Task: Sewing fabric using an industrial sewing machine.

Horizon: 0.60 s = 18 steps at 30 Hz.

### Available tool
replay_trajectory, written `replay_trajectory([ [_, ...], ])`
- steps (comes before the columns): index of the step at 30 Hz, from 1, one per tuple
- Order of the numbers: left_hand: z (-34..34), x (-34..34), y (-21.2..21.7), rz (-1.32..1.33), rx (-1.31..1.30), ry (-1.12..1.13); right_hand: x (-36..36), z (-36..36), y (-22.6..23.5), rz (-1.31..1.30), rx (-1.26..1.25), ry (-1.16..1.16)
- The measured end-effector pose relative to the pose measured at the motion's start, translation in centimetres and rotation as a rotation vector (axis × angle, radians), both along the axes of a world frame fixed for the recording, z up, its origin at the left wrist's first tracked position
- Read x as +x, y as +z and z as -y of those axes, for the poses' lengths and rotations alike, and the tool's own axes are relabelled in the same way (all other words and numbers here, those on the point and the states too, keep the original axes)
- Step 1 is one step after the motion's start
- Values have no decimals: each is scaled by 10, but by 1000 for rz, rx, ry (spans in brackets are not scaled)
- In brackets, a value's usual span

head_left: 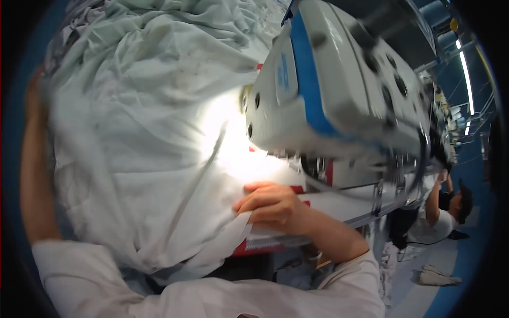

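A large sheet of white fabric (pixel 159 196) lies heaped and creased across the work surface, running beside the sewing machine (pixel 339 74). Close to the machine's brightly lit needle area, my right hand (pixel 273 205) grips the fabric near its edge, fingers bent over the top; the thumb is hidden. On the far left my left arm reaches forward along the fabric's outer side. My left hand (pixel 36 98) is blurred at its border, and its fingers cannot be made out. A long dark crease or strip runs through the cloth toward the light.
The white and blue machine head fills the upper right. Below it, a pale table edge (pixel 360 204) carries red parts and a cable. Further right, another person (pixel 437 217) is at work, with a pale cloth bundle (pixel 439 275) on the floor nearby.
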<state>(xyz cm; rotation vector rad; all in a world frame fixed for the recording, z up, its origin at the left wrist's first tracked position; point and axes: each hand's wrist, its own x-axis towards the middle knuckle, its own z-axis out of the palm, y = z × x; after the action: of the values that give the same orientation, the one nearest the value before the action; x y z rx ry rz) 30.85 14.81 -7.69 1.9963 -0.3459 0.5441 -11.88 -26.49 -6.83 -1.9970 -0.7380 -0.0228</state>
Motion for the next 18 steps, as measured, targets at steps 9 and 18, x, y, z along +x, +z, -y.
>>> replay_trajectory([
  [9, 56, -335, 140, -70, 271, 111, -7, -67, 36, 189, -240, 109],
  [18, 4, -444, 143, -147, 157, 95, -83, -117, 90, 541, -325, 53],
])
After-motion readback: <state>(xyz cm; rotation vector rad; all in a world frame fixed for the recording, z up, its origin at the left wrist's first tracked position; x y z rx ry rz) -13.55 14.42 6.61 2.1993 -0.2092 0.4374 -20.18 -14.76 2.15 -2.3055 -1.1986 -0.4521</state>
